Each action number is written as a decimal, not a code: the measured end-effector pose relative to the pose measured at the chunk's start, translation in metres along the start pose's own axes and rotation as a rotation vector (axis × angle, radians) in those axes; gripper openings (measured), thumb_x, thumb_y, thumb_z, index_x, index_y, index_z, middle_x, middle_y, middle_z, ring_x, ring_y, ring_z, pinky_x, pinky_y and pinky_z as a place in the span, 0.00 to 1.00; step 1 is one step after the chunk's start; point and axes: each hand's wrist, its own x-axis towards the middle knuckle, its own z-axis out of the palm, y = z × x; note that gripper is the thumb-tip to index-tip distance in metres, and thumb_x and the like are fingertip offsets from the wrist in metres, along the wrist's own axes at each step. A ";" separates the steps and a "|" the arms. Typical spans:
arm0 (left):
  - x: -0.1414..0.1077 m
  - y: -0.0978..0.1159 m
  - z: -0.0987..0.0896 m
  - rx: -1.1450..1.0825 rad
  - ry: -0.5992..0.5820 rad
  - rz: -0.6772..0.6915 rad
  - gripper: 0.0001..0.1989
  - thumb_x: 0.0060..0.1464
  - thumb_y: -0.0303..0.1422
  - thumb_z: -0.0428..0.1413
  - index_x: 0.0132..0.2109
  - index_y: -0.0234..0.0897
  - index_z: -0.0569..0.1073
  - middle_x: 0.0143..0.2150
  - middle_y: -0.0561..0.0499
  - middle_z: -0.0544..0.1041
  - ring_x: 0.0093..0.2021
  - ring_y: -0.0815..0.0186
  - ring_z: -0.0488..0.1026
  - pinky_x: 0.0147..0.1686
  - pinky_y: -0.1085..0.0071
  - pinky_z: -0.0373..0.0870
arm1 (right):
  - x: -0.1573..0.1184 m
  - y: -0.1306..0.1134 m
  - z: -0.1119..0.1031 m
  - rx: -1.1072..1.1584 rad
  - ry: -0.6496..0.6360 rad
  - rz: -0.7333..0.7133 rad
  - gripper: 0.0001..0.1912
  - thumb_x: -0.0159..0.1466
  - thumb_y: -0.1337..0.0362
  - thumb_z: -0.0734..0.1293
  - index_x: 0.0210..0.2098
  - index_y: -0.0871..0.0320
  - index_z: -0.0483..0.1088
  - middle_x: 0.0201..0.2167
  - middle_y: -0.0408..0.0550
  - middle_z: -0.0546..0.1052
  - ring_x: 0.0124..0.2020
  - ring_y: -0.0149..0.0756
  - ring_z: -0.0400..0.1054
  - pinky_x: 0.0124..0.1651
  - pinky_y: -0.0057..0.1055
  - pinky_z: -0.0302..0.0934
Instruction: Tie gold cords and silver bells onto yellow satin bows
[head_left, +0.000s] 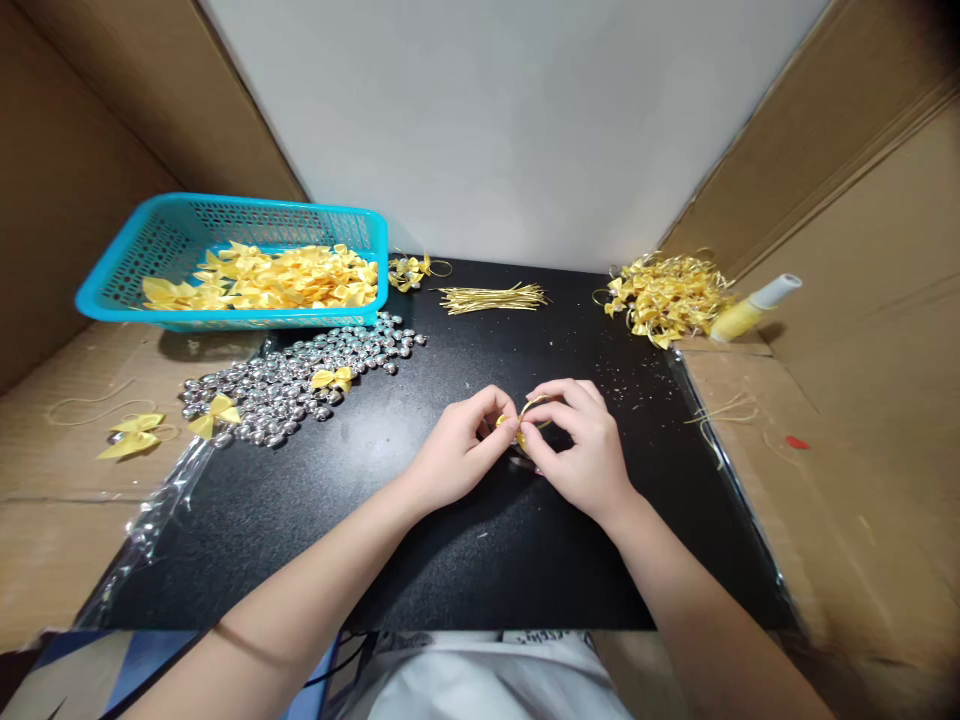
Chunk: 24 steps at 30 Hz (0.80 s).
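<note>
Over the middle of the black tabletop (465,540), my left hand (469,445) pinches a small yellow bow (520,438), mostly covered by fingertips. My right hand (581,440) meets it from the right, its fingers closed on a looped gold cord (534,402) at the bow. Beyond the hands is a bundle of gold ties (491,298). Silver beads (277,385) are spread to the left, with a yellow bow (332,379) lying on them and another (216,416) at their near edge.
A blue basket (386,250) of yellow bows stands at the back left. At the back right are a heap of bows with gold loops (667,295) and a yellow bottle with a pale cap (739,318). Cardboard walls (862,200) flank the table.
</note>
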 end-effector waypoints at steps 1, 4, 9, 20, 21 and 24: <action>0.000 0.000 0.000 0.003 0.001 0.000 0.08 0.62 0.34 0.50 0.35 0.36 0.67 0.29 0.56 0.68 0.29 0.71 0.64 0.31 0.75 0.61 | 0.000 0.000 0.000 -0.009 0.004 -0.008 0.06 0.59 0.71 0.68 0.27 0.54 0.73 0.35 0.47 0.77 0.41 0.40 0.69 0.46 0.41 0.63; 0.000 0.001 0.000 0.001 0.000 -0.005 0.08 0.62 0.34 0.51 0.34 0.36 0.67 0.29 0.57 0.68 0.29 0.72 0.64 0.30 0.76 0.61 | -0.001 -0.001 0.001 -0.027 0.017 -0.024 0.06 0.58 0.72 0.68 0.26 0.55 0.72 0.35 0.46 0.77 0.41 0.39 0.69 0.46 0.40 0.62; 0.000 0.002 0.001 -0.055 0.023 -0.034 0.09 0.60 0.36 0.53 0.34 0.36 0.67 0.27 0.57 0.69 0.28 0.72 0.65 0.30 0.76 0.62 | -0.001 -0.003 0.002 -0.052 0.014 -0.031 0.06 0.57 0.72 0.68 0.26 0.55 0.72 0.35 0.46 0.77 0.40 0.39 0.69 0.45 0.40 0.61; -0.001 -0.001 0.005 0.031 0.156 -0.007 0.08 0.58 0.34 0.56 0.33 0.34 0.73 0.27 0.53 0.74 0.27 0.70 0.70 0.28 0.76 0.67 | -0.002 -0.003 0.002 -0.102 0.042 -0.010 0.07 0.58 0.71 0.67 0.25 0.55 0.72 0.41 0.49 0.77 0.45 0.44 0.67 0.48 0.45 0.62; -0.001 0.000 0.005 0.043 0.160 0.002 0.08 0.58 0.34 0.55 0.33 0.35 0.73 0.27 0.53 0.74 0.27 0.70 0.70 0.28 0.76 0.67 | -0.002 -0.003 0.002 -0.103 0.051 -0.009 0.07 0.58 0.71 0.68 0.25 0.55 0.72 0.41 0.49 0.77 0.46 0.45 0.67 0.49 0.45 0.63; -0.002 -0.001 0.005 0.105 0.168 0.054 0.07 0.58 0.32 0.55 0.34 0.35 0.73 0.29 0.52 0.75 0.29 0.70 0.71 0.28 0.77 0.68 | -0.002 -0.003 0.002 -0.108 0.078 -0.013 0.07 0.57 0.72 0.68 0.26 0.55 0.72 0.41 0.50 0.76 0.46 0.46 0.66 0.49 0.46 0.63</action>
